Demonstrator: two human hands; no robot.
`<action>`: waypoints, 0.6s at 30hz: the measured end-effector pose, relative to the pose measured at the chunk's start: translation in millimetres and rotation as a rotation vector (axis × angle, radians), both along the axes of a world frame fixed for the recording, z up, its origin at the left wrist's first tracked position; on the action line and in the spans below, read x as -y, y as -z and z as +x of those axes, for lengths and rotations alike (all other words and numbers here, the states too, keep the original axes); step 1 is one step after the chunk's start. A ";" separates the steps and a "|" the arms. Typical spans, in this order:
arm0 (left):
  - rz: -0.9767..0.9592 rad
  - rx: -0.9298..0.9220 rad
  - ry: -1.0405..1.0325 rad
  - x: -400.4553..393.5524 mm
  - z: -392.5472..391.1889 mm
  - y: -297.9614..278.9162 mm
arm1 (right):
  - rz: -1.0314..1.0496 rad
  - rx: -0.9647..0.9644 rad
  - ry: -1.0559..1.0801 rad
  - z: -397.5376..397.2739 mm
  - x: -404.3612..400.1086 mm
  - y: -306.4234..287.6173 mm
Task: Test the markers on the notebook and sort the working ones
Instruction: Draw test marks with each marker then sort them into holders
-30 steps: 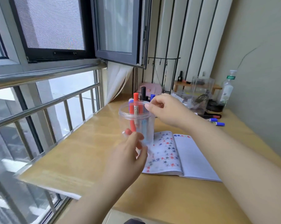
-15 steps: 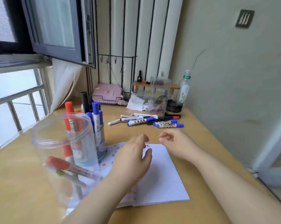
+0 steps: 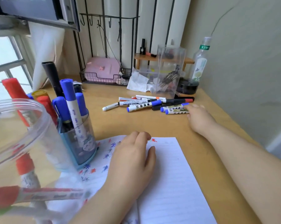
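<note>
Right hand [image 3: 199, 120] has left the jar [image 3: 15, 135], now fingers loose, empty, touching the marker pile [image 3: 149, 103]; left hand [image 3: 133, 160] flat on notebook [image 3: 177, 183]. Next marker test starting.

Both arms are showing bare all the way from the bottom edge of the frame up to the fingers, so no sleeves are coming into view anywhere. The left hand [image 3: 133, 160] isn't wearing any ring, watch or bracelet that I can make out, and the wrist is looking just as plain. Same deal with the right hand [image 3: 199, 118]: no glove, no band, nothing strapped on. Fingernails on the left are looking short and unpainted; the right ones are too blurry to call. No marks or ink stains are showing on either forearm.
</note>
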State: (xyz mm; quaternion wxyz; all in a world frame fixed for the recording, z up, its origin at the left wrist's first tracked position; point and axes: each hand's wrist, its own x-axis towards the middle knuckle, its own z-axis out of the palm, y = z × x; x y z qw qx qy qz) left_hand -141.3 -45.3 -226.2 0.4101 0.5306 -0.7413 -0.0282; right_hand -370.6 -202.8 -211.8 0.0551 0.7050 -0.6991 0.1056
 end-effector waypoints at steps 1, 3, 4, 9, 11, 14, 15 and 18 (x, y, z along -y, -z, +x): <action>0.002 0.004 0.001 0.9 -0.3 1.0 | 0.008 -0.035 -0.003 1.6 7.1 0.3; 0.003 0.005 0.000 2.5 -0.4 2.4 | 0.028 -0.099 -0.017 5.8 17.7 0.5; 0.001 0.009 0.002 2.7 -0.8 2.6 | 0.028 -0.125 -0.028 7.7 20.9 0.2; -0.005 0.021 0.012 3.2 0.0 4.0 | 0.035 -0.117 -0.157 16.9 12.4 -3.9; 0.001 0.020 0.012 3.1 0.5 4.4 | 0.039 -0.056 -0.220 24.3 -0.8 -8.2; 0.002 -0.001 0.015 0.3 0.4 3.8 | 0.014 0.381 -0.212 40.9 -31.7 -20.5; -0.002 -0.014 0.015 -0.7 0.2 3.0 | 0.008 0.576 -0.198 46.6 -44.3 -25.7; 0.000 -0.077 0.043 -5.9 -1.8 -1.7 | 0.059 1.094 -0.201 59.3 -87.7 -40.3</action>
